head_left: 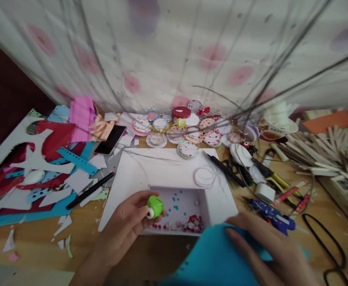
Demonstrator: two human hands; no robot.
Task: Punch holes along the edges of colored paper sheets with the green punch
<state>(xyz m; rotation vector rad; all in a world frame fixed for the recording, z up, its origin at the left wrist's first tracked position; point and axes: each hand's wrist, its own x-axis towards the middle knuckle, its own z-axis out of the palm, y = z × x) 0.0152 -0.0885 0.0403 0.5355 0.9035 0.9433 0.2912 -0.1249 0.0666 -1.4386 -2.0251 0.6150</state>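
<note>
Floral-patterned backdrop (pixel 162 55) hangs along the far side of a wooden table (pixel 84 234). Near the middle, the left hand (pixel 126 222) is curled around a small green-and-white punch (pixel 155 207), gripping it with thumb and fingers. To its right, the right hand (pixel 269 242) pinches a blue sheet (pixel 215 254), which overlaps the near right corner of a white box (pixel 156 167). Inside the box's recess lie blue, red and pale bits (pixel 193 223). Beyond it cluster decorated paper discs (pixel 188 149). Farther left are coloured paper scraps (pixel 59 141) and a phone (pixel 111 140); on the right, a blue glue gun (pixel 271 214) and, farther out, wooden sticks (pixel 329 153).
</note>
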